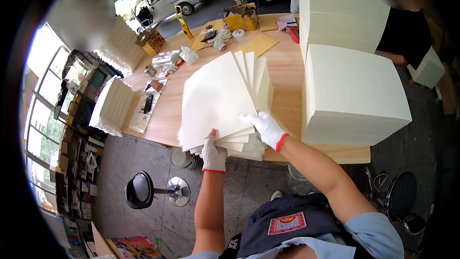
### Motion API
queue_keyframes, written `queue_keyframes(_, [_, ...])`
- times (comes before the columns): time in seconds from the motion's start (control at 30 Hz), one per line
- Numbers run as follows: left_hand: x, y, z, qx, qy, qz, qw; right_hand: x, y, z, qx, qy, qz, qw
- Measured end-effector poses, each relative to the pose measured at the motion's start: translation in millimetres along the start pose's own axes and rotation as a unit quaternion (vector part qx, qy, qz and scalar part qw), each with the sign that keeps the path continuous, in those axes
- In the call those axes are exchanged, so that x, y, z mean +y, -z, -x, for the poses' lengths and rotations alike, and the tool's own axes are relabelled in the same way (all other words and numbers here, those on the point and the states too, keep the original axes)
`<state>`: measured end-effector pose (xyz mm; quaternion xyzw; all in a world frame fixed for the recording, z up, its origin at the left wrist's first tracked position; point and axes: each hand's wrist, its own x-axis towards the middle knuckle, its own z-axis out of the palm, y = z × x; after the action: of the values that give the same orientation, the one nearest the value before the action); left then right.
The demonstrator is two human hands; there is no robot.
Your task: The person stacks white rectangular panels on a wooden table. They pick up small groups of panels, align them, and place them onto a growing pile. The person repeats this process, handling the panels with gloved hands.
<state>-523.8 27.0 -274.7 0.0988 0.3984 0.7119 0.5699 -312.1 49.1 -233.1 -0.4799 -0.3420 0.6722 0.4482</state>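
Note:
A pile of large cream-white paper sheets [218, 96] lies on the wooden table in front of me, its upper sheets fanned out to the right. My left hand [214, 156], in a white glove with a red cuff, grips the near edge of the sheets; its bare thumb tip rests on top and the other fingers are hidden. At the right corner of the top sheet, my right hand [266, 128], gloved the same way, has its fingers closed on the sheets' edge. More sheets lie beneath both hands, slightly askew.
Tall paper stacks [357, 91] stand on the table's right side, with a person [405, 31] behind them. Another paper stack [112, 105] is at the left. Across the table [285, 79] lie a cardboard box [242, 17], gloves and a phone [148, 104]. Stools [140, 189] stand on the floor.

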Motion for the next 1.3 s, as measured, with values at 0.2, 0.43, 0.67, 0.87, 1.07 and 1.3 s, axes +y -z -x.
queue_keyframes(0.2, [-2.2, -11.8, 10.6, 0.022, 0.040, -0.002, 0.999, 36.6, 12.0, -32.3, 0.030, -0.015, -0.058, 0.998])
queue_keyframes(0.43, [4.5, 65.2, -42.8, -0.031, 0.255, 0.310, 0.915, 21.8, 6.8, -2.2, 0.030, -0.002, -0.187, 0.982])
queue_keyframes(0.67, [9.5, 61.0, 109.6, -0.095, 0.151, 0.092, 0.980, 68.1, 124.8, 147.0, -0.038, -0.087, -0.075, 0.993])
queue_keyframes(0.87, [-118.2, 165.1, 148.2, -0.218, 0.140, -0.552, 0.792, 264.3, 291.3, 263.9, 0.287, -0.198, 0.272, 0.897])
queue_keyframes(1.07, [-189.3, 189.2, 107.1, -0.362, 0.236, -0.716, 0.548, 384.4, 347.8, 349.2, 0.476, -0.377, 0.263, 0.750])
queue_keyframes(1.3, [-232.9, 157.2, 81.4, -0.459, 0.249, -0.762, 0.383, 413.4, 316.6, 362.5, 0.492, -0.408, 0.183, 0.747])
